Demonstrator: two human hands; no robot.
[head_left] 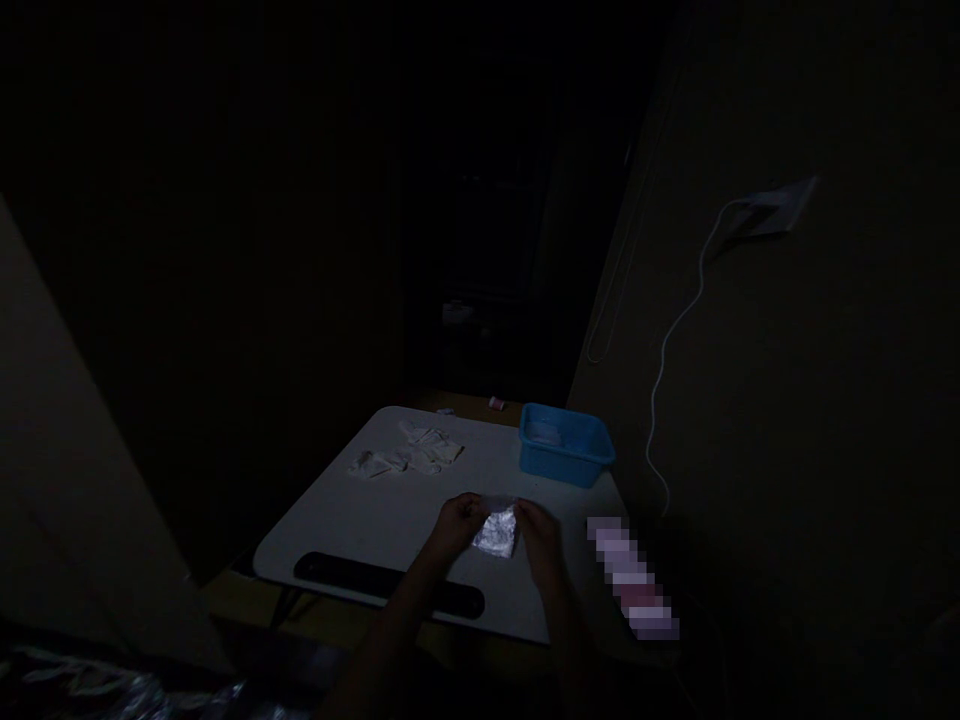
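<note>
A small shiny plastic packet (496, 532) hangs between my two hands over the white table (360, 520). My left hand (459, 524) pinches its upper left corner with closed fingers. At the upper right corner, my right hand (538, 532) grips it in the same way. What is inside the packet is too dim to tell. Beyond my hands, to the left, crumpled pale wrappers or cloths (420, 452) lie on the table. A blue plastic basket (564, 462) stands at the back right, with something pale inside.
A dark slot or bar (386, 583) runs along the table's near edge. To the right lies a pixelated object (634, 580). A white cable (664, 350) hangs from a wall socket (776, 212). A small pink and white item (496, 403) sits behind the table.
</note>
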